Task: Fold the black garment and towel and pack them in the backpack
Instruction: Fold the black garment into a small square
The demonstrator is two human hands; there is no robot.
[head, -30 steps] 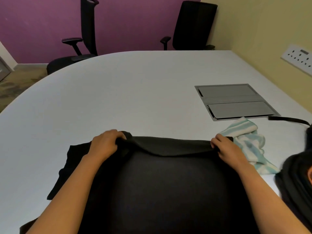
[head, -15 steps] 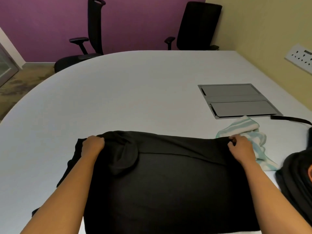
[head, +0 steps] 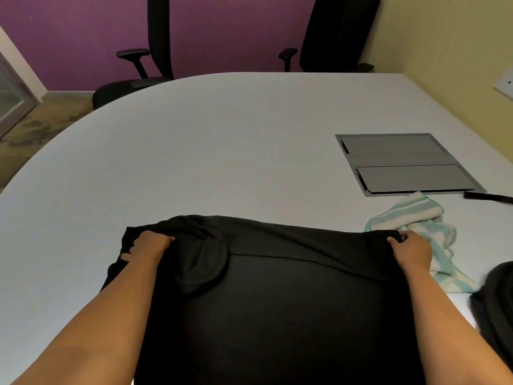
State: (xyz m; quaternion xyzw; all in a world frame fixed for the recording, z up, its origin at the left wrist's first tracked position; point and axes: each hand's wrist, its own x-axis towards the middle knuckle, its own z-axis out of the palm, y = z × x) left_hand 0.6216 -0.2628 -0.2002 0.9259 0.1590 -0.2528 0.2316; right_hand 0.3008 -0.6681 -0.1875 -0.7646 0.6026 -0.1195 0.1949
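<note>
The black garment [head: 277,301] lies spread on the white table [head: 222,148] right in front of me, its far edge folded over toward me. My left hand [head: 148,244] grips the far left corner of that fold. My right hand [head: 413,250] pinches the far right corner. A white towel with pale green stripes [head: 424,234] lies crumpled just beyond my right hand, partly under the garment's edge. The dark backpack [head: 497,304] shows at the right edge, mostly cut off, with a black strap [head: 488,197] on the table behind it.
A grey cable hatch [head: 405,165] is set into the table at the right. Two black office chairs [head: 155,51] stand at the far side against a purple wall. A yellow wall with a socket plate [head: 506,84] runs along the right.
Both hands have carried the garment's far edge forward and laid it down flat, moving wider apart. The raised fold has settled onto the table.
</note>
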